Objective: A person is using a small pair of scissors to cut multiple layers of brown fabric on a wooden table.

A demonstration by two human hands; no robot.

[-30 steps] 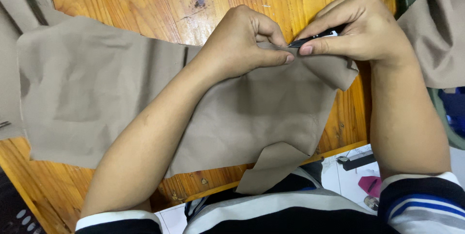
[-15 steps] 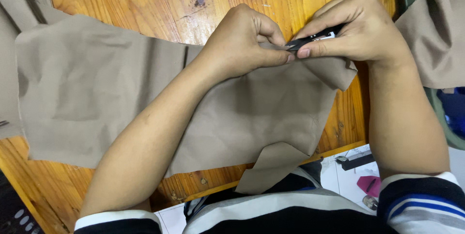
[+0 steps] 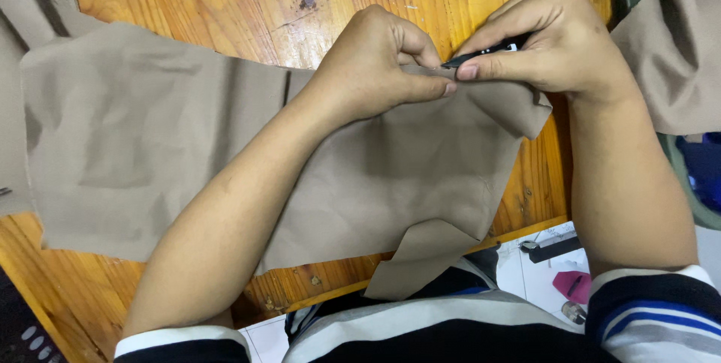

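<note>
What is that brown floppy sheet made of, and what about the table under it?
The tan sheet looks like woven cloth, matte: it creases softly and droops over the edge. The table looks like wood with a glossy varnish: visible grain, knots and shiny orange boards.

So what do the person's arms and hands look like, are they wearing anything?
Both forearms are bare, and so are the left hand and the right hand: no gloves, rings or watch show. The short sleeves end near the elbows; they are dark navy with white and blue stripes at the cuffs.
</note>
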